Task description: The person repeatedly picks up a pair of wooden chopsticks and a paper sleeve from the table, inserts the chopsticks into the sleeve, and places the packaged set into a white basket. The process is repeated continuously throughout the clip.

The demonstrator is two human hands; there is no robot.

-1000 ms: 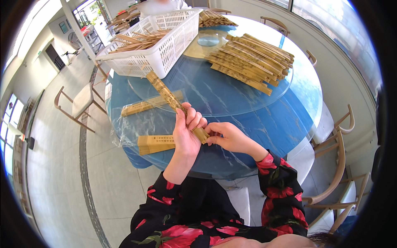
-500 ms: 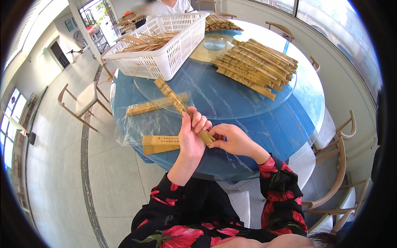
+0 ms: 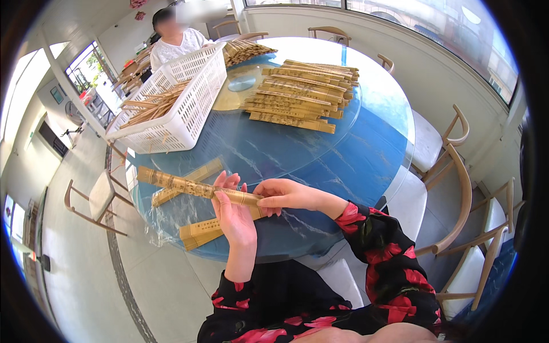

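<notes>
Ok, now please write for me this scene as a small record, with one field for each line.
Held item: slim golden patterned package, tilted, its far end to the left
Left hand: against the package, fingers loosely spread
Right hand: pinches the package's right end
Near the left hand: printed golden strips on the table
Surface: round blue table
Far left: white slatted basket holding thin brown sticks
Far side: pile of golden packages
Other person: white top, beyond the basket
</notes>
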